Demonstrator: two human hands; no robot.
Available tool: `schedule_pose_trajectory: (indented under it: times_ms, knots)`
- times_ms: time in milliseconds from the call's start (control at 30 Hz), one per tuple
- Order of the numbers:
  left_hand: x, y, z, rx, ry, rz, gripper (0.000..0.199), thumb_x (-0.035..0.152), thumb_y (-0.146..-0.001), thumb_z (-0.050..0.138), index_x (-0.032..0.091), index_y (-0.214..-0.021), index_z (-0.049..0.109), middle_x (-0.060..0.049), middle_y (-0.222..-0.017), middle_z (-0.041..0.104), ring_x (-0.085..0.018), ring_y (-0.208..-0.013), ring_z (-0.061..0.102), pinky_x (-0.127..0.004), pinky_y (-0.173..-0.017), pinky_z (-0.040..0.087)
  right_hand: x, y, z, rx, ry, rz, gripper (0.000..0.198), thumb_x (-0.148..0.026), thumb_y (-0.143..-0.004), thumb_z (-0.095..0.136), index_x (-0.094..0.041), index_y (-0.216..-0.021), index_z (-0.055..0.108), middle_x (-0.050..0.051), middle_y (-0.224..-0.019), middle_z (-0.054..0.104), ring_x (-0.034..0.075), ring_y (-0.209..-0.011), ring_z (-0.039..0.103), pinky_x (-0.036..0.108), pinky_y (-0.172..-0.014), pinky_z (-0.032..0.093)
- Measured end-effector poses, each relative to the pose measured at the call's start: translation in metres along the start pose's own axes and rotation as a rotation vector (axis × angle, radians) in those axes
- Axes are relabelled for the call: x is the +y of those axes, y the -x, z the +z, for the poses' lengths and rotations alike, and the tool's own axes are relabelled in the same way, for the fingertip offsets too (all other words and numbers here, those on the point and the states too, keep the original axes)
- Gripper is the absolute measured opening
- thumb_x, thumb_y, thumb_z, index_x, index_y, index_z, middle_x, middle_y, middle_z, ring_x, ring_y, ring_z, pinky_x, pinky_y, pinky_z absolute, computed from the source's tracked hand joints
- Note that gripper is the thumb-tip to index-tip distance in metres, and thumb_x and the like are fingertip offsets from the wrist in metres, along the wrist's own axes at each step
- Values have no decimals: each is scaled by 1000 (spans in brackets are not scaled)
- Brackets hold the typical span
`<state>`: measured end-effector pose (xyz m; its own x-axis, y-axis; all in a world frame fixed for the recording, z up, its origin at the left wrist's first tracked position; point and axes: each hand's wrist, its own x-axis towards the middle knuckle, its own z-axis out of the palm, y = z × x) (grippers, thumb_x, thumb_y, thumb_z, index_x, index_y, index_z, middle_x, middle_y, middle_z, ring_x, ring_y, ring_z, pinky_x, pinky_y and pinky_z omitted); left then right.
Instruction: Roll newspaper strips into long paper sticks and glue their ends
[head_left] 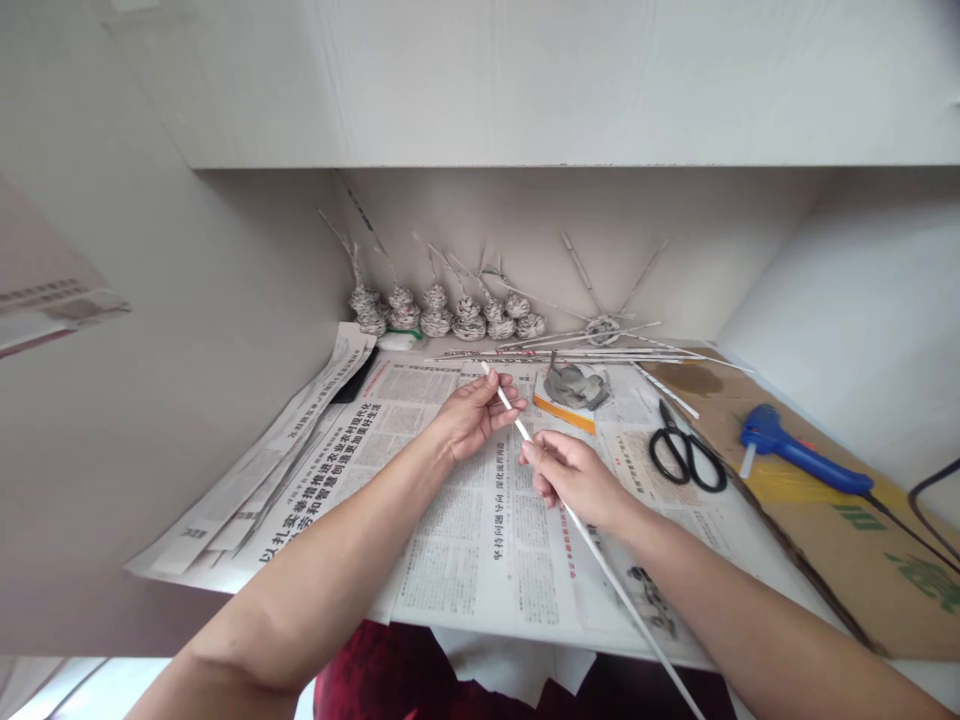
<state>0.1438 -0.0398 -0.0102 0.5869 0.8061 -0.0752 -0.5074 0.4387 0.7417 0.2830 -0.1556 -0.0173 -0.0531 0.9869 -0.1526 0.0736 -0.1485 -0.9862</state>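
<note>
1. Left grip (pixel 476 415): lightly closed near the far tip of a slim white stick (pixel 520 427), thumb alongside it; palm turned partly up, the other fingers loosely curled; the forearm comes in from 7 o'clock.
2. Right grip (pixel 574 475): pinched closed on the same stick lower down, thumb on top, the remaining fingers folded under; the forearm comes in from 4 o'clock.
3. The stick slants between the two hands, above the newspaper sheets (pixel 457 560); its tip points to 11 o'clock, and its long tail runs past the right hand towards 5 o'clock, out of view.
4. Nearest, at 1 o'clock: a grey crumpled lump (pixel 577 385) on an orange-edged pad (pixel 566 414); it stands between the hands and the loose paper sticks (pixel 562 355) farther back.
5. At 3 o'clock: black-handled scissors (pixel 688 460) near the right forearm; beyond them, a blue glue gun (pixel 806 455) on brown cardboard (pixel 885 590).
6. At 9 to 10 o'clock: layered newspaper strips (pixel 300 440), partly covering a black object (pixel 358 380).
7. At the back, 11 to 12 o'clock: a row of woven gourd shapes (pixel 469 322); at 1 o'clock, a spoked woven piece (pixel 602 328); a white panel (pixel 525 80) overhangs above.
</note>
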Motion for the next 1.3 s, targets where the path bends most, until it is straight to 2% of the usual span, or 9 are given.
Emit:
schedule_pose_trajectory:
  times_ms: [100, 300, 467, 533, 733, 867, 1033, 1233, 1300]
  knots:
    - [-1, 0, 1, 2, -4, 0, 18, 27, -86, 56, 10, -87, 61, -6, -73, 65, -16, -70, 69, -21, -58, 57, 4, -1, 1, 15, 36, -28, 39, -57, -84, 48, -19, -78, 53, -5, -48, 50, 9, -39, 44, 22, -42, 34]
    - [0, 1, 1, -19, 16, -8, 19, 26, -87, 54, 9, -86, 61, -6, -72, 65, -15, -69, 69, -19, -57, 56, 3, -2, -1, -234, -329, 98, 37, -57, -84, 47, -21, -78, 47, -7, -47, 42, 9, -37, 41, 21, -38, 27]
    - [0, 0, -1, 23, 9, 5, 19, 27, -87, 54, 10, -86, 60, -5, -71, 65, -16, -67, 69, -20, -52, 56, 4, -2, -4, 33, 135, -54, 36, -56, -82, 52, -20, -79, 55, -5, -50, 49, 9, -41, 44, 22, -42, 33]
    - [0, -1, -1, 19, 6, -8, 20, 28, -87, 54, 10, -86, 60, -6, -72, 65, -16, -68, 69, -21, -54, 56, 5, -1, -3, 54, 199, -76, 37, -56, -84, 49, -20, -76, 55, -4, -49, 50, 9, -39, 43, 22, -42, 33]
    - [0, -2, -3, -13, 22, -2, 22, 30, -87, 54, 9, -85, 61, -6, -71, 64, -15, -67, 69, -19, -54, 56, 4, -1, 0, -162, -266, 110, 40, -59, -83, 48, -20, -81, 51, -7, -47, 43, 8, -37, 41, 21, -38, 28]
    - [0, -2, -3, -13, 14, -16, 22, 30, -87, 53, 10, -85, 60, -6, -72, 65, -16, -67, 69, -20, -55, 56, 4, -1, -1, -133, -197, 88, 39, -57, -83, 50, -18, -85, 54, -5, -49, 50, 9, -39, 45, 21, -39, 28]
    - [0, -2, -4, -39, 46, -30, 23, 30, -88, 51, 9, -87, 60, -7, -73, 66, -16, -68, 69, -21, -56, 57, 2, -1, -1, -269, -446, 145, 32, -50, -86, 49, -19, -82, 54, -7, -45, 43, 8, -37, 42, 22, -40, 27]
    - [0, -3, -4, -2, 23, 0, 22, 29, -89, 50, 9, -85, 59, -6, -72, 65, -16, -67, 69, -20, -54, 56, 2, -1, -4, -48, -33, 20, 41, -58, -82, 50, -18, -79, 56, -5, -48, 49, 9, -40, 45, 22, -42, 29]
    - [0, -3, -4, -5, 23, 3, 22, 29, -89, 50, 10, -84, 59, -6, -72, 64, -15, -66, 69, -20, -55, 56, 3, -1, -4, -54, -76, 30, 40, -57, -83, 49, -19, -75, 53, -6, -45, 45, 8, -39, 42, 22, -42, 29]
